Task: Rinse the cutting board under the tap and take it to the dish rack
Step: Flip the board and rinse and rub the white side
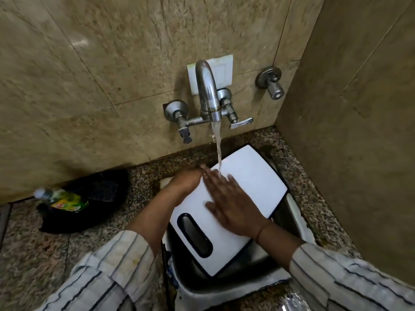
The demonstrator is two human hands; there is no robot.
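Nearest, striped sleeves point(107, 272) framed the steel sink point(289, 223); over it the white cutting board point(247, 189) lay tilted, handle slot toward the person; the right hand point(231, 205) rested flat on its face, fingers spread and released; the left hand point(186, 180) grasped its left edge; beyond, water from the tap point(207, 93) struck the board's upper part.

Beige marble-look wall tiles point(94, 70), corner at right; speckled granite counter point(45, 250); white switch plate point(222, 70).
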